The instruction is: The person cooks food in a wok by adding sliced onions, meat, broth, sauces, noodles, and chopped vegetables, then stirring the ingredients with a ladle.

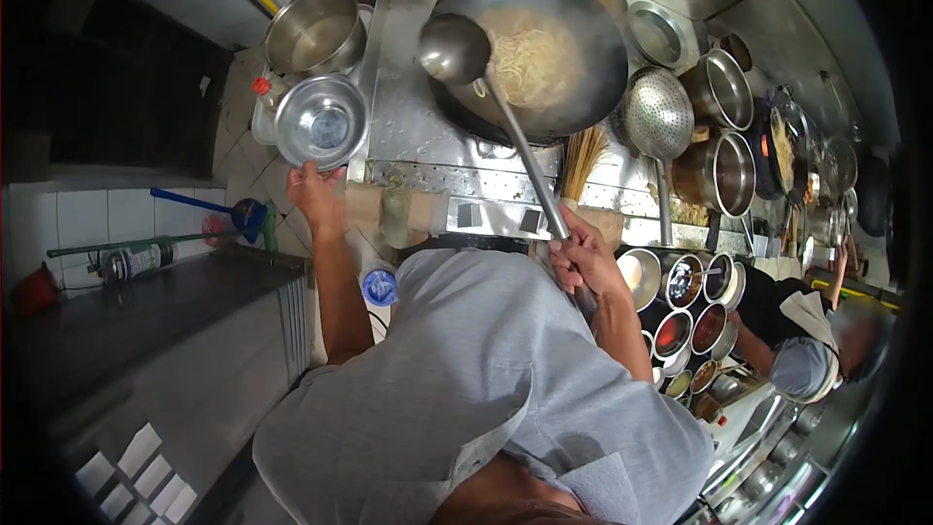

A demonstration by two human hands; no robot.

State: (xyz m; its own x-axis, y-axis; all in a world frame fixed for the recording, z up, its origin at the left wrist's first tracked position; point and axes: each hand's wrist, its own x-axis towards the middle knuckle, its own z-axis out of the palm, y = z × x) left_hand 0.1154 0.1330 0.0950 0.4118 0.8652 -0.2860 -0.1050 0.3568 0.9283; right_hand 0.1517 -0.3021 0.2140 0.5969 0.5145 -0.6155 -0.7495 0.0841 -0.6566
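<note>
My right hand (586, 251) is wrapped round the handle of a large metal ladle (455, 49). The ladle's bowl hangs over the left side of a big dark wok (604, 87). Pale noodles (530, 63) lie in cloudy, steaming liquid inside the wok. At the left, my left hand (316, 192) grips the near rim of a shiny metal bowl (292, 126). That bowl appears to hold nothing but reflections. Behind it stands a deep steel pot (282, 34). A bristle brush (583, 160) leans at the wok's near edge.
Right of the wok lie a perforated strainer (659, 112) and steel pots (721, 87). Several seasoning containers (673, 332) crowd my right side. Another person (802, 340) stands at the far right. A bottle with a red cap (262, 87) sits beside the bowl, and a steel counter (175, 301) is at left.
</note>
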